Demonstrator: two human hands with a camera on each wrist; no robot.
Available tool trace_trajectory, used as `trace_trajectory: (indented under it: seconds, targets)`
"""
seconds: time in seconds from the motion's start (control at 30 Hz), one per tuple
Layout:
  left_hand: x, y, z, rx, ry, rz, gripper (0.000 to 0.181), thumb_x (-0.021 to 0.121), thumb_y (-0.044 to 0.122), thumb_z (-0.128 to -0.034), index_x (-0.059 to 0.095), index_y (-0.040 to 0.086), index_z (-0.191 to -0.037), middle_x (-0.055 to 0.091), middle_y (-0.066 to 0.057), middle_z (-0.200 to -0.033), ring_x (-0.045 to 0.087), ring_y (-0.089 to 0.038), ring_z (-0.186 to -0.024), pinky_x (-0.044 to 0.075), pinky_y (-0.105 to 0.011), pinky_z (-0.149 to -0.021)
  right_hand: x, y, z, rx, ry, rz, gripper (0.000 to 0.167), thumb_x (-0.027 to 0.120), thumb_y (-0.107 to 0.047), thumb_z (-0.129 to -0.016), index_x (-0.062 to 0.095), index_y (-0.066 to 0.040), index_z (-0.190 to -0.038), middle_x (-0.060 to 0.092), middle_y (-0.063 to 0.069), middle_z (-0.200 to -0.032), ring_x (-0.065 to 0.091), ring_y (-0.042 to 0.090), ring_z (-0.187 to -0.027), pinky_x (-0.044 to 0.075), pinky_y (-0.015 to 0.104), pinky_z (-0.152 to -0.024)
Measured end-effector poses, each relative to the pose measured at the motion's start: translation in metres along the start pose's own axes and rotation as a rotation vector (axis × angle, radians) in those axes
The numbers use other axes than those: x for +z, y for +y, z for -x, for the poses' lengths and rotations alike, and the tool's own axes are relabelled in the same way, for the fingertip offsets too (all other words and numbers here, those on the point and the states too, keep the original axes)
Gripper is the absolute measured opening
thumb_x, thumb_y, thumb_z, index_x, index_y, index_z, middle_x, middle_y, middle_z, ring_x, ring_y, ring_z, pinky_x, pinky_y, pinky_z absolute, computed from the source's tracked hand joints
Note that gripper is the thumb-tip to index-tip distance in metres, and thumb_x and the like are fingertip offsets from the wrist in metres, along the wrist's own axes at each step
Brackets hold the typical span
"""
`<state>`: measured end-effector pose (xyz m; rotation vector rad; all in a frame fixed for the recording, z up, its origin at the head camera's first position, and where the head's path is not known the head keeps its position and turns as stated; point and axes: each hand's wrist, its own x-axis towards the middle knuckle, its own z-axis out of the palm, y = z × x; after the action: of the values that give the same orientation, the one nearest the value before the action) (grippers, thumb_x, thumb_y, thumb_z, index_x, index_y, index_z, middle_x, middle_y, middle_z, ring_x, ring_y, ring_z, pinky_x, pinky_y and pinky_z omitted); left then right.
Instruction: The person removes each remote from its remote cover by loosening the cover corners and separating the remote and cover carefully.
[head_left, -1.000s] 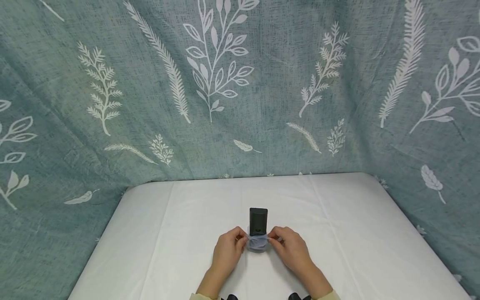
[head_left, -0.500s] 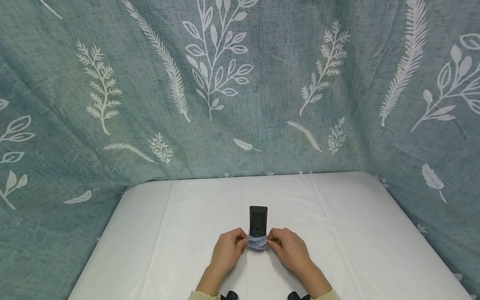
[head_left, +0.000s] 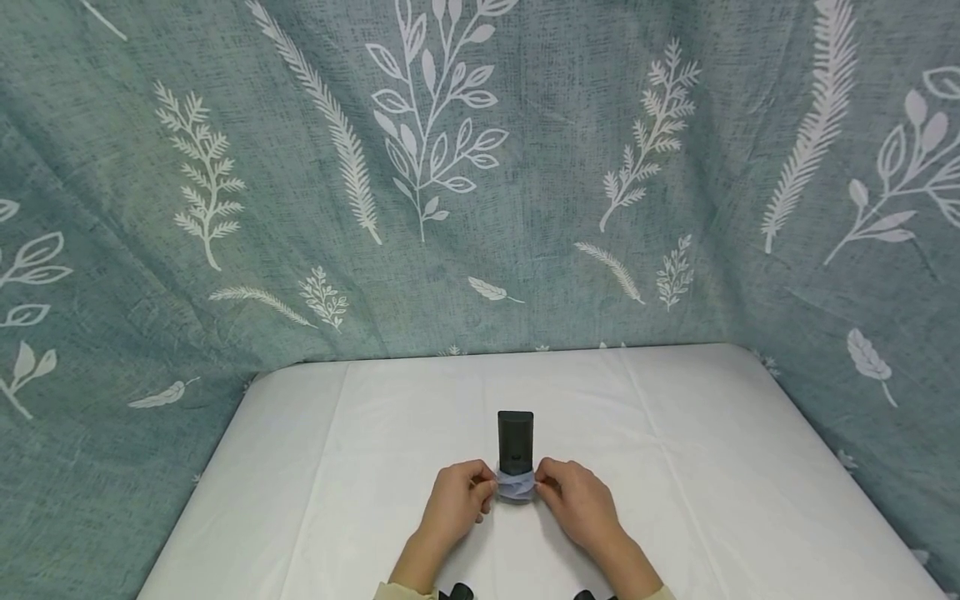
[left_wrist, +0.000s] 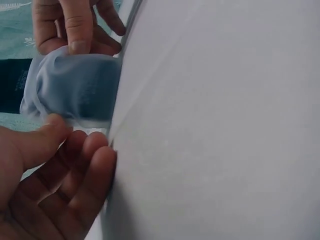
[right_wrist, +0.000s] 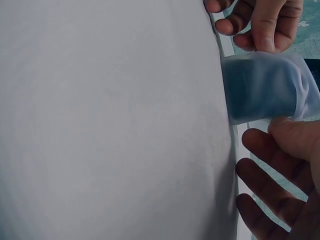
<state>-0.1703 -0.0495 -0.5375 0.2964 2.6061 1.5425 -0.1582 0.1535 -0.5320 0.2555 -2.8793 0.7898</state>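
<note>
1. Bearings: clock directions are read from the head view about the sheer pouch [head_left: 516, 487], with 12 o'clock pointing away from the person.
2. Item: a dark, flat, rectangular slab [head_left: 516, 437] stands roughly upright, its lower part inside the pouch. Its bare upper part projects towards 12 o'clock; small pale markings on it are too faint to read.
3. Pouch: pale blue, see-through, wrapped around the slab's lower part. Its rim is bunched in folds; the dark body shows through the fabric. Whether its lower end touches the table cannot be told.
4. Left hand [head_left: 452, 497]: at 8 to 9 o'clock, pinching the pouch's near side edge at thumb and forefinger. The other fingers are bent loosely, off the fabric.
5. Right hand [head_left: 580, 502]: at 3 to 4 o'clock, pinching the opposite side edge of the pouch. Its other fingers are spread apart, clear of the fabric.
6. Location: slab and pouch are between the two hands, over the near half of the white-covered table [head_left: 375, 433].
7. Surroundings: a blue-green curtain [head_left: 420, 292] with white leaf prints runs across 12 o'clock and down both flanks. A pale yellow sleeve [head_left: 405, 592] shows at 7 o'clock.
</note>
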Motion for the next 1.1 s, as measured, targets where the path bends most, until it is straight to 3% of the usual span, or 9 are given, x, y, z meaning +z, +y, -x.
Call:
trace_trajectory:
  seconds: [0.2,0.33,0.53,0.7,0.9,1.1]
  targets:
    - [0.002,-0.001,0.002,-0.007,0.006,0.011,0.006,0.069,0.008,-0.0917,0.070,0.007,-0.086,0.066,-0.002,-0.063,0.061,-0.011,-0.050,0.048,-0.018,-0.042,0.002,-0.003,0.002,-0.035,0.028,0.048,0.015,0.076,-0.018,-0.085,0.065,-0.026,-0.082,0.067,-0.012,-0.076,0.054,0.001,-0.067,0.042,0.020,-0.055]
    - [0.001,-0.006,0.002,-0.007,-0.023,0.083,0.005,0.072,0.007,-0.0895,0.069,0.004,-0.090,0.072,-0.007,-0.069,0.065,-0.013,-0.054,0.053,-0.020,-0.046,0.003,-0.004,0.004,-0.055,0.056,0.064,0.015,0.076,-0.017,-0.086,0.064,-0.025,-0.083,0.066,-0.013,-0.076,0.053,0.001,-0.066,0.041,0.020,-0.054]
    - [-0.001,-0.008,0.002,0.013,-0.063,0.152,0.026,0.078,0.013,-0.0852,0.065,0.002,-0.105,0.072,-0.008,-0.087,0.070,-0.011,-0.068,0.058,-0.023,-0.054,0.003,-0.005,0.006,-0.074,0.086,0.070,0.015,0.076,-0.016,-0.086,0.064,-0.025,-0.083,0.069,-0.011,-0.077,0.056,0.002,-0.067,0.044,0.020,-0.054]
    - [-0.002,-0.007,0.002,0.030,-0.078,0.157,0.045,0.081,0.021,-0.0842,0.061,0.006,-0.122,0.071,-0.009,-0.096,0.069,-0.009,-0.072,0.058,-0.024,-0.055,0.003,-0.007,0.007,-0.056,0.071,0.071,0.016,0.077,-0.018,-0.086,0.064,-0.026,-0.083,0.068,-0.012,-0.076,0.057,0.001,-0.067,0.044,0.020,-0.055]
    - [0.002,-0.007,0.002,0.038,-0.059,0.130,0.055,0.079,0.026,-0.0855,0.060,0.009,-0.134,0.070,-0.012,-0.101,0.069,-0.008,-0.075,0.057,-0.022,-0.054,0.003,-0.007,0.007,-0.040,0.060,0.066,0.014,0.077,-0.020,-0.086,0.064,-0.026,-0.083,0.068,-0.012,-0.076,0.057,0.001,-0.068,0.044,0.020,-0.055]
    - [0.008,-0.005,0.002,0.034,0.003,0.092,0.047,0.080,0.026,-0.0847,0.068,0.007,-0.126,0.069,-0.009,-0.108,0.064,-0.004,-0.070,0.054,-0.020,-0.053,0.003,-0.004,0.007,-0.053,0.072,0.073,0.014,0.077,-0.019,-0.086,0.065,-0.026,-0.083,0.068,-0.012,-0.075,0.055,0.000,-0.066,0.043,0.019,-0.054]
